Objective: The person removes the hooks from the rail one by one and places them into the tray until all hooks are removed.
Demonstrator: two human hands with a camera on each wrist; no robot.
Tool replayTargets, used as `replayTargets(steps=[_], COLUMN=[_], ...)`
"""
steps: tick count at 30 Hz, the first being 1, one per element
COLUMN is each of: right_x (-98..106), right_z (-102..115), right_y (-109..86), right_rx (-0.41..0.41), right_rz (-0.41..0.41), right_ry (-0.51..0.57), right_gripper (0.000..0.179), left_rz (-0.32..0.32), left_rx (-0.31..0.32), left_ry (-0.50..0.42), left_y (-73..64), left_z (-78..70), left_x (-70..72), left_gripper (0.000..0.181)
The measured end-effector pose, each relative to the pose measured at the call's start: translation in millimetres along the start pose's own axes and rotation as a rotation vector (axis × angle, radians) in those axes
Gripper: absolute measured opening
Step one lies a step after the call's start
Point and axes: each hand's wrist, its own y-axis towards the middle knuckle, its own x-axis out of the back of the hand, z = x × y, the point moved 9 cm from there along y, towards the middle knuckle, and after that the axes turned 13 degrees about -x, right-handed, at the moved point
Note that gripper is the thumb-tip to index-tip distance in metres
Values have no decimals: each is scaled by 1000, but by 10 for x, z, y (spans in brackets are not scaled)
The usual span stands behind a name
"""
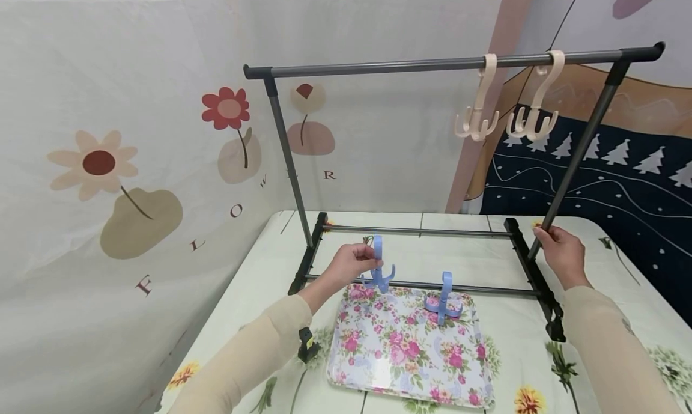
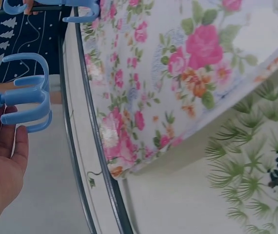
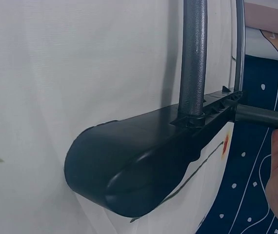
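My left hand (image 1: 350,265) pinches a blue multi-prong hook (image 1: 378,270) by its stem, above the tray's far edge. In the left wrist view the prongs of this hook (image 2: 31,97) spread beyond the fingers. A second blue hook (image 1: 444,303) lies on the floral tray (image 1: 394,348). At the right, my right hand (image 1: 562,255) grips the lower part of the right upright post (image 1: 567,173) of a grey metal rack. Two cream hooks (image 1: 478,110) hang from the right part of the rack's top bar (image 1: 373,70).
The rack's black feet (image 1: 310,255) stand on the table, joined by two low crossbars (image 1: 416,230). A small black object (image 1: 308,345) lies left of the tray. A flower-printed cloth (image 1: 259,324) covers the table. Printed curtains (image 1: 135,71) hang behind and at the left.
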Motion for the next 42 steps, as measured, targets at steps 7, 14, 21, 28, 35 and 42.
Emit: replayTargets(steps=[7, 14, 21, 28, 35, 42], right_x=[13, -19, -82, -53, -1, 0], right_z=[-8, -85, -325, -68, -3, -11], right_y=[2, 124, 441, 107, 0, 11], right_rx=[-4, 1, 44, 40, 29, 25], right_rz=[-17, -12, -59, 8, 1, -19], right_ry=[0, 13, -53, -18, -1, 11], right_gripper=[63, 63, 71, 64, 62, 63], left_rz=[57, 109, 140, 176, 217, 235], left_rx=[6, 8, 0, 27, 39, 32], left_ry=[9, 28, 57, 85, 74, 142], left_y=[-85, -141, -170, -207, -230, -230], left_z=[134, 207, 217, 282, 321, 337], left_x=[-93, -167, -200, -235, -248, -173], left_gripper=[12, 8, 8, 6, 10, 19])
